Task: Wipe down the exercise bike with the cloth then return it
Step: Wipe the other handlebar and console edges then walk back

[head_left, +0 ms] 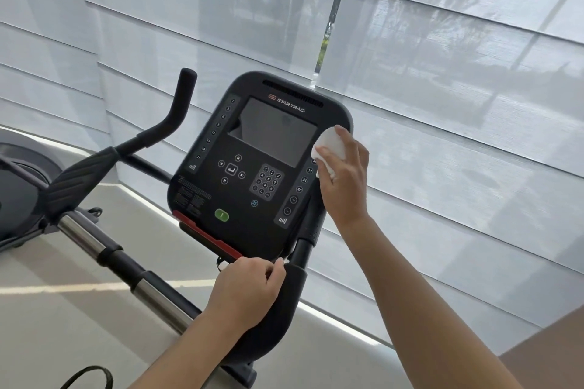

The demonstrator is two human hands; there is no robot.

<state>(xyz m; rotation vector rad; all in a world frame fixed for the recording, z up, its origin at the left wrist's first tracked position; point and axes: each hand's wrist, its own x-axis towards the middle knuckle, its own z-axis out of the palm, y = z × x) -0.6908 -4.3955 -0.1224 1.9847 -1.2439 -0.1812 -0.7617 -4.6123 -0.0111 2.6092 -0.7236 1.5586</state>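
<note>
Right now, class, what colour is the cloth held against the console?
White; the cloth shows clearly in the head view.

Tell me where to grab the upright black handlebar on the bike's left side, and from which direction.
Grip the upright handlebar on its straight top section, just below the rounded end, coming from the near side. That stretch is straight, bare and free-standing, so fingers probably wrap fully around it; lower down it bends toward the frame.

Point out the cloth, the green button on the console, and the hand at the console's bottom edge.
cloth [328, 145]: head view, on the white wad under the right hand's fingers.
green button [222, 215]: head view, on its middle.
left hand [245, 289]: head view, on the back of the hand.
</note>
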